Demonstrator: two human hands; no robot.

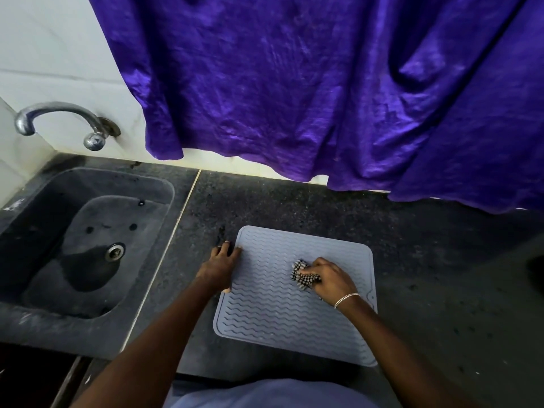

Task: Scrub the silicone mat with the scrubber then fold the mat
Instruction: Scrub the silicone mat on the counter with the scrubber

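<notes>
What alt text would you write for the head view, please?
A person's right hand grips a checked scrubber on a grey silicone mat, while the left hand rests on its left edge. The mat lies flat on a dark countertop, a sink to its left, purple cloth hanging behind.

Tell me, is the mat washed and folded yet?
Not yet. The mat lies flat and unfolded on the counter. The right hand grips the scrubber on it while the left hand holds down its left edge. How much is scrubbed, I cannot tell. Folding comes after.
</notes>
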